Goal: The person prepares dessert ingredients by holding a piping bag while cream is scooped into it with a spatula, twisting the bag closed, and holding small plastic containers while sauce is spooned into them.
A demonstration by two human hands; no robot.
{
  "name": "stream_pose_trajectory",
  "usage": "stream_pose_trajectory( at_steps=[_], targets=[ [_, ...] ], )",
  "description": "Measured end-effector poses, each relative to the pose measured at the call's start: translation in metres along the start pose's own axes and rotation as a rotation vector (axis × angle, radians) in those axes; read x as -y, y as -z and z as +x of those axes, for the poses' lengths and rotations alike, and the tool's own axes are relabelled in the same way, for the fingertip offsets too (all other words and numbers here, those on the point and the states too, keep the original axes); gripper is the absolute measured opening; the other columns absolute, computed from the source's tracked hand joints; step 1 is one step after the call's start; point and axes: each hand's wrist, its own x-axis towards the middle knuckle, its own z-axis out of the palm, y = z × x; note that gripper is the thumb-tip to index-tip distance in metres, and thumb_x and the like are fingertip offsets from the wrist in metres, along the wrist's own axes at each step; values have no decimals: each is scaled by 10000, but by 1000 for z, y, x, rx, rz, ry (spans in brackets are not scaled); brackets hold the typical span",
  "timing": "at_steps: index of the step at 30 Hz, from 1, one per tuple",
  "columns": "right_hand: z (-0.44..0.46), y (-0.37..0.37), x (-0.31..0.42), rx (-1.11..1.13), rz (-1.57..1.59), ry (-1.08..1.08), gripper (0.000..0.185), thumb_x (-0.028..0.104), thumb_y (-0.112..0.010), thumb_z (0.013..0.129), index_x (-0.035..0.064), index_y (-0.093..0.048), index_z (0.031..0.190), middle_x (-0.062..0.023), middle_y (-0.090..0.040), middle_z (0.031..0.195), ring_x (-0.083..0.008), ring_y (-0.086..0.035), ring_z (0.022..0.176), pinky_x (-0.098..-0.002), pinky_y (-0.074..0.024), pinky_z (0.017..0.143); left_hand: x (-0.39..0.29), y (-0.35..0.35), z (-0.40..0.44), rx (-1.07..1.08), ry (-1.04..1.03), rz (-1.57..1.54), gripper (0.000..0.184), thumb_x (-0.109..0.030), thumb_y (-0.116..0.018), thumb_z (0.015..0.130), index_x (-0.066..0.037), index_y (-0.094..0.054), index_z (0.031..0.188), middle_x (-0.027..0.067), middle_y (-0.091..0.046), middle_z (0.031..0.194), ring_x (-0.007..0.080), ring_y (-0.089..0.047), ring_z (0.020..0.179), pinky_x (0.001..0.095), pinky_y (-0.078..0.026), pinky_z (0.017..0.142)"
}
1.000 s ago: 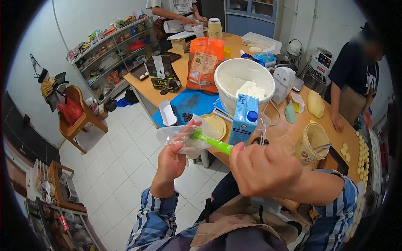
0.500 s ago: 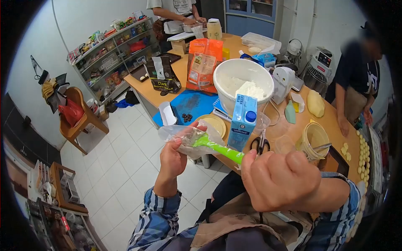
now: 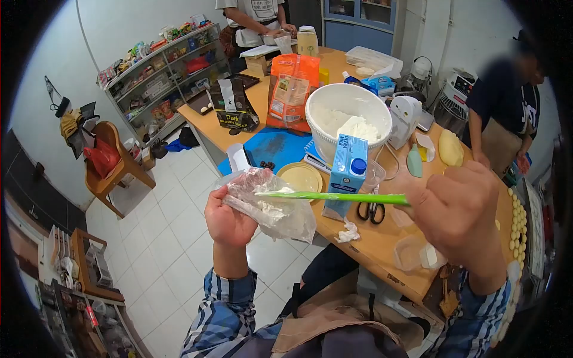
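My left hand (image 3: 228, 219) holds a clear plastic bag (image 3: 289, 219), smeared inside with white cream, its fingers partly hidden behind the plastic. My right hand (image 3: 456, 206) is closed around the end of a bright green spatula (image 3: 352, 197). The spatula lies nearly level, seen edge-on, and its cream-coated blade is over the bag. Just beyond it stands a blue milk carton (image 3: 347, 161) with a dark blue cap. Behind the carton is a white bucket (image 3: 319, 128) with white cream inside.
Black-handled scissors (image 3: 371, 213), a crumpled tissue (image 3: 348, 231) and a clear plastic container (image 3: 408, 256) lie on the wooden table (image 3: 382, 238). A round cream-coloured lid (image 3: 300, 178) rests left of the carton. Dough (image 3: 450, 148) sits at right, near a person (image 3: 501, 101); another person (image 3: 256, 21) works at the far end.
My right hand has moved right and up, drawing the spatula back toward the right. The spatula has turned edge-on and level. The bag in my left hand hangs lower and more spread out.
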Motion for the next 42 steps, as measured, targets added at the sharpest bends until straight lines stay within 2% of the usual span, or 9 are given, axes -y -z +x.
stream_pose_trajectory(
  at_steps=[11, 15, 19, 22, 25, 27, 30, 38, 42],
  targets=[
    [-26, -49, -79, 32, 546, -764, 282, 270, -696, 710, -5, -658, 757, -157, -530, 555, -248, -519, 478, -358, -389, 493, -26, 34, -2, 56, -160, 22, 538, -262, -280, 837, 96, -463, 1195, 233, -476, 1266, 363, -409, 1217, 465, -253, 1069],
    [-44, -124, -104, 243, 346, -801, 368, 355, -673, 723, 14, -669, 859, -202, -625, 785, -333, -610, 725, -428, -462, 659, -32, 42, -8, 60, -195, 56, 520, -256, -284, 845, 89, -476, 1184, 236, -476, 1265, 366, -403, 1223, 471, -253, 1071],
    [-44, -203, -95, 15, 489, -888, 454, 420, -624, 777, 9, -626, 970, -195, -638, 906, -330, -610, 855, -379, -461, 784, -28, 44, -11, 34, -194, 38, 512, -261, -285, 854, 84, -475, 1181, 244, -464, 1273, 368, -396, 1228, 484, -243, 1074],
    [-22, -186, -80, -67, 241, -884, 549, 484, -548, 834, -22, -584, 1043, -184, -615, 1001, -283, -573, 926, -393, -426, 827, -26, 42, -14, -57, -184, 21, 511, -259, -288, 859, 83, -457, 1199, 248, -431, 1302, 366, -383, 1238, 490, -233, 1078],
    [-18, -160, -98, -304, 1238, -1013, 676, 595, -424, 864, -20, -560, 1111, -135, -579, 1073, -220, -493, 970, -407, -380, 855, -25, 49, -16, -39, -173, 48, 513, -259, -286, 860, 84, -452, 1204, 247, -425, 1308, 364, -373, 1245, 489, -230, 1079],
    [-28, -129, -110, -368, 1642, -1198, 803, 697, -255, 853, 28, -568, 1166, -115, -560, 1164, -201, -476, 975, -396, -369, 874, -25, 58, -17, 36, -164, 87, 520, -267, -291, 864, 82, -443, 1218, 239, -424, 1312, 358, -361, 1255, 486, -224, 1083],
    [-49, -89, -125, -493, 1884, -1065, 867, 717, -154, 845, 31, -565, 1179, -123, -566, 1154, -183, -473, 946, -377, -364, 863, -26, 64, -19, 135, -154, 142, 530, -276, -295, 868, 78, -429, 1239, 230, -420, 1320, 353, -348, 1265, 484, -217, 1086],
    [-115, 1, -99, -404, 1737, -1151, 827, 656, -162, 883, -12, -527, 1207, -160, -563, 1147, -203, -532, 941, -345, -422, 839, -18, 62, -20, 347, -114, 165, 552, -282, -298, 877, 47, -359, 1317, 199, -340, 1393, 334, -281, 1316, 486, -184, 1098],
    [-150, 28, -56, -246, 1406, -1150, 612, 425, -418, 899, -4, -366, 1332, -149, -541, 1154, -159, -540, 904, -288, -441, 786, -1, 41, -27, 332, -33, 133, 558, -274, -295, 878, 54, -337, 1328, 194, -335, 1399, 328, -276, 1320, 487, -182, 1097]
  ],
)
